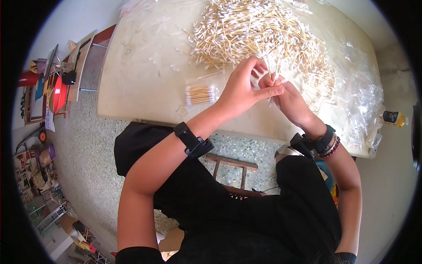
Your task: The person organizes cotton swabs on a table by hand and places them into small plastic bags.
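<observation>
Both hands meet above the table, in front of a large heap of wooden cotton swabs. A few cotton swabs stand upright from the fingertips of my right hand, which grips their lower ends. My left hand reaches across from the left. Its thumb lies against the right fingers at the base of these swabs, while its other fingers curl apart from the thumb. Whether the left hand also grips the swabs is hidden. A clear packet of cotton swabs lies flat on the table, left of my left forearm.
Clear plastic bags are heaped along the right side of the pale table. Beyond that edge is a bottle with yellow contents. A wooden stool or chair frame is under the table. Shelves with household items line the left.
</observation>
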{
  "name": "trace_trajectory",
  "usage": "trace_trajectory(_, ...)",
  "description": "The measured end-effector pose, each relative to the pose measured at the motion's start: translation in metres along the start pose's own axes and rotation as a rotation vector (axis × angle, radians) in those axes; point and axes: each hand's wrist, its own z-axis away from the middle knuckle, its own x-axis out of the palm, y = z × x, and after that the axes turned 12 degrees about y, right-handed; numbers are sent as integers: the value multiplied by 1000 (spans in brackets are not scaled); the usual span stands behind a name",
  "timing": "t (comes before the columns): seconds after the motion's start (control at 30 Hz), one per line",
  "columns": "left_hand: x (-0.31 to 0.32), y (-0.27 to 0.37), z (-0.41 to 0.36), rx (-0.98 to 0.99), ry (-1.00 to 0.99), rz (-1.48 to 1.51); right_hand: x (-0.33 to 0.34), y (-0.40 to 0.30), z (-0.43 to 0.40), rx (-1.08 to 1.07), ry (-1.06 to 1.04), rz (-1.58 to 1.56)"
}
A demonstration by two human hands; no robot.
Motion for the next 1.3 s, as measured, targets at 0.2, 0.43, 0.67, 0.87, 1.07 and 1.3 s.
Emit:
trace_trajectory(0.2, 4, 12, 9, -297, -130, 257, 12, -14, 4, 241, 47, -267)
trace_trajectory(0.43, 11, 21, 14, -454, -39, 324, 33, -26, 6, 337, 272, -314)
trace_trajectory(0.67, 10, 16, 9, -216, 128, 472, 23, -20, 2, 379, 102, -280)
trace_trajectory(0.87, 0, 19, 2, -165, -2, 492, 13, -27, -5, 316, -24, -113)
trace_trajectory(1.07, -5, 28, 1, -139, -276, 317, -5, -17, -10, 5, -266, 199)
trace_trajectory(1.3, -4, 21, 10, 16, -307, 132, -3, 16, -9, 257, -260, 255)
